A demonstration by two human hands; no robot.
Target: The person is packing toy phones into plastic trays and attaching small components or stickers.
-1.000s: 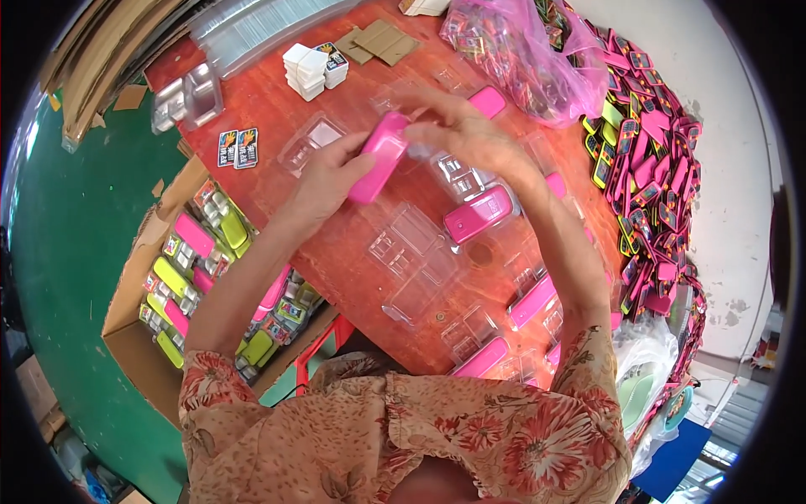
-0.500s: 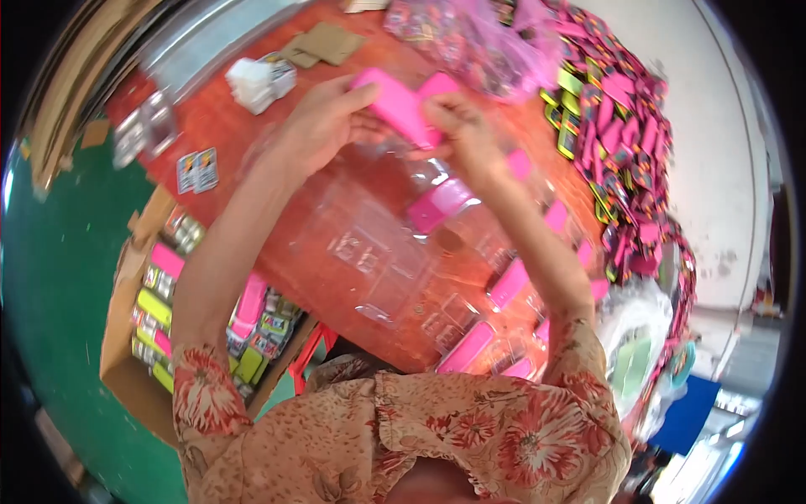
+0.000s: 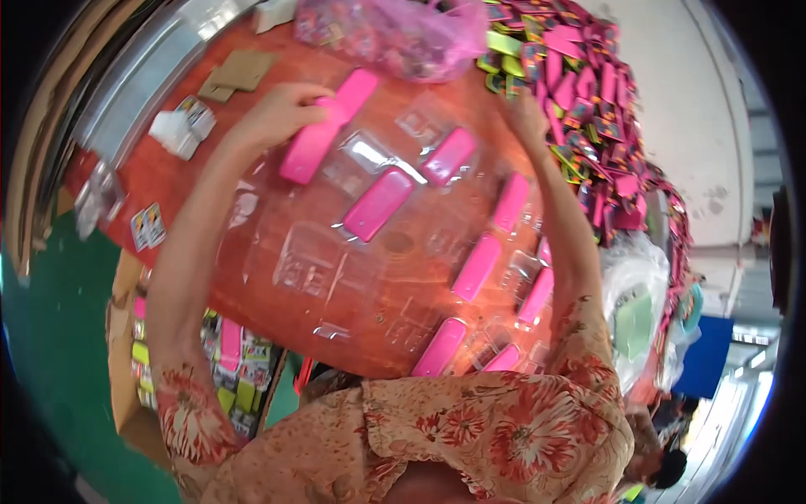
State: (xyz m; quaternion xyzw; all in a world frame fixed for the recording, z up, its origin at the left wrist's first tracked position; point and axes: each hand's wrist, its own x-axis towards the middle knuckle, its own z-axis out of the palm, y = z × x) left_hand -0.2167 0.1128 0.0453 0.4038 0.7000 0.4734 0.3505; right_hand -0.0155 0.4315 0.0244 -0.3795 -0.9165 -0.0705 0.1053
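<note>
Left hand [image 3: 281,113] clenched around a pink case [image 3: 327,126], right hand [image 3: 527,118] grip unclear, at the packaged pile [image 3: 588,101]

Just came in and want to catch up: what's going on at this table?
A person works at an orange table strewn with clear plastic blister shells and pink cases. The left hand holds a long pink case above the table. The right hand reaches to the far side, at a heap of pink and green packaged items. More pink cases lie in open shells, and a cardboard box of packaged items stands left of the table.
</note>
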